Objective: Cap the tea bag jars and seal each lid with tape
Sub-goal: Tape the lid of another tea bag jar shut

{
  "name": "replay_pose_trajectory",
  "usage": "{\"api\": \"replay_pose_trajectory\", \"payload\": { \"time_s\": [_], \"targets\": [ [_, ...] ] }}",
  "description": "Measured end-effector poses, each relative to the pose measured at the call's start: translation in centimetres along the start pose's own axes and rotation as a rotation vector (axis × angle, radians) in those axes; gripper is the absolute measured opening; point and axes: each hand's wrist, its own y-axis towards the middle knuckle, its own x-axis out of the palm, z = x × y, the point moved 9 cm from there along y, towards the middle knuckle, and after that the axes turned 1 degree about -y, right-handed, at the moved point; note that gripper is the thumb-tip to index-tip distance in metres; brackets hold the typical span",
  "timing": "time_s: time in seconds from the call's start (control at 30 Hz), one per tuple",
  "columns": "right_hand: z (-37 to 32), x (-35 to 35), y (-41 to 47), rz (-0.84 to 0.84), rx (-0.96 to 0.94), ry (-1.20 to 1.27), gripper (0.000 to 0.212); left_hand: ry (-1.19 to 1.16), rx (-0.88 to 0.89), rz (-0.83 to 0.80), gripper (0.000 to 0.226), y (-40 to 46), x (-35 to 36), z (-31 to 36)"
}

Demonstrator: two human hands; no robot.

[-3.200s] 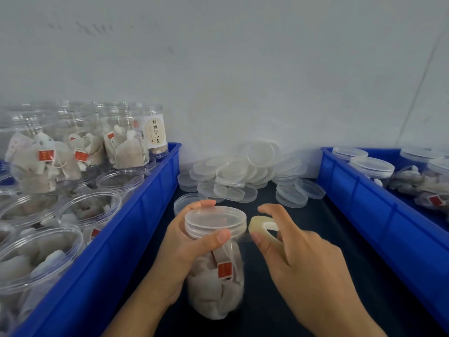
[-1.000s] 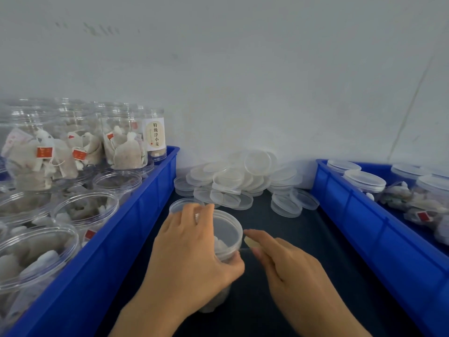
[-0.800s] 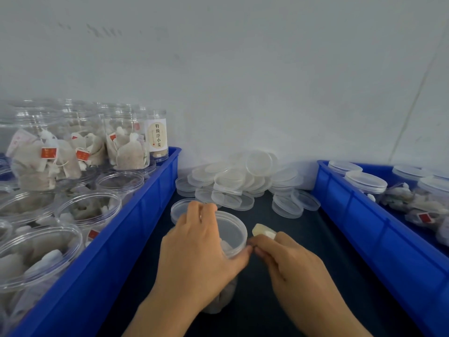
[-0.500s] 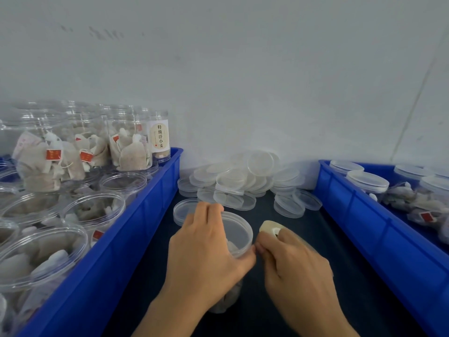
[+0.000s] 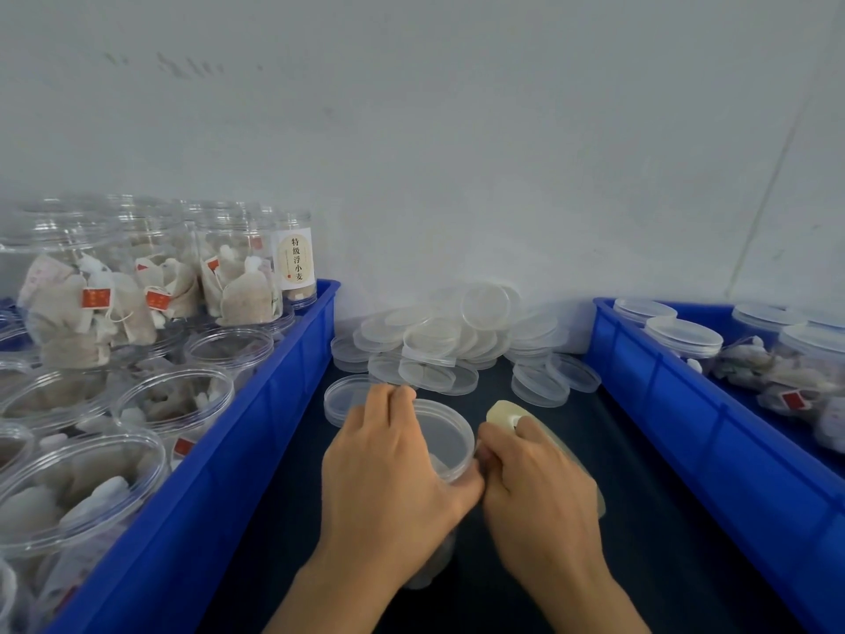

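- Centre near, on the dark table [image 5: 640,519]: a capped jar [image 5: 446,443] of tea bags stands upright between two blue bins.
- left hand [image 5: 393,478] lies over the jar's clear lid [image 5: 443,432], fingers curled round its far-left rim, thumb pressed on the near-right edge of the lid.
- right hand [image 5: 535,487] sits just right of the jar, thumb and forefinger pinched together right at the lid rim, next to the left thumb; what they pinch is too small to tell.
- tape roll [image 5: 503,411], pale yellow, pokes out on the far side of the right hand, held in its curled fingers.
- Far centre against the wall: pile of loose lids [image 5: 457,340], one more spare lid [image 5: 343,398] lying flat just far-left of the jar.
- Left: left bin [image 5: 256,432] full of open jars [image 5: 173,395] with tea bags, some stacked; one labelled jar [image 5: 297,263] at the far corner.
- Right: right bin [image 5: 713,432] holding capped jars [image 5: 683,336].
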Motion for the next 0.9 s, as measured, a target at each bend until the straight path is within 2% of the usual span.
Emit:
{"api": "replay_pose_trajectory", "payload": {
  "time_s": [0.23, 0.9],
  "targets": [
    [0.3, 0.3, 0.9, -0.021, 0.027, -0.004, 0.021, 0.003, 0.009, -0.009, 0.091, 0.0, 0.0, -0.2],
    [0.8, 1.1, 2.0, -0.105, 0.094, 0.083, 0.022, 0.036, 0.034, -0.017, 0.091, 0.3, 0.3, 0.1]
  ]
}}
